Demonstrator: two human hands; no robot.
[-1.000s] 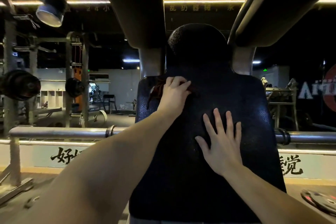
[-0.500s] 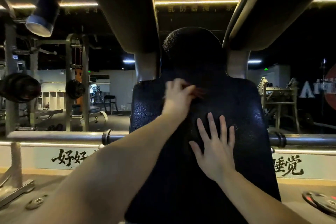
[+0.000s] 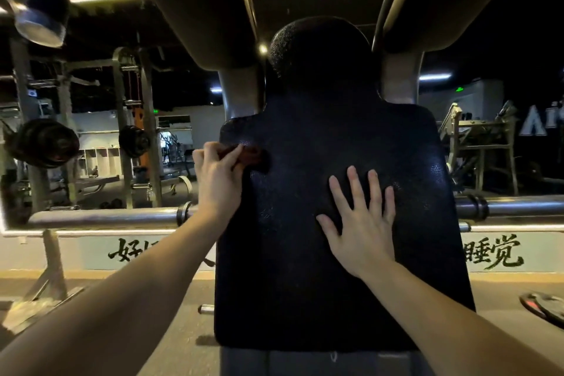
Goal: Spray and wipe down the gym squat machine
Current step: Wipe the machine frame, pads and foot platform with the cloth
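Observation:
The squat machine's black textured back pad [image 3: 335,284] fills the middle of the view, with its rounded head pad [image 3: 320,52] above. My left hand [image 3: 216,177] is at the pad's upper left edge, fingers closed on a dark reddish cloth [image 3: 254,155] pressed against the pad. Lower and to the right, my right hand [image 3: 361,223] lies flat on the pad with fingers spread and nothing in it. No spray bottle is in view.
Two padded shoulder arms [image 3: 198,3] of the machine reach overhead on either side of the head pad. A steel bar [image 3: 100,218] runs across behind the pad. Racks with weight plates [image 3: 45,146] stand at the left, and a plate [image 3: 546,308] lies on the floor at the right.
My left hand with the cloth has slid left across the upper pad, from near its middle to its left edge. My right hand has stayed flat on the pad.

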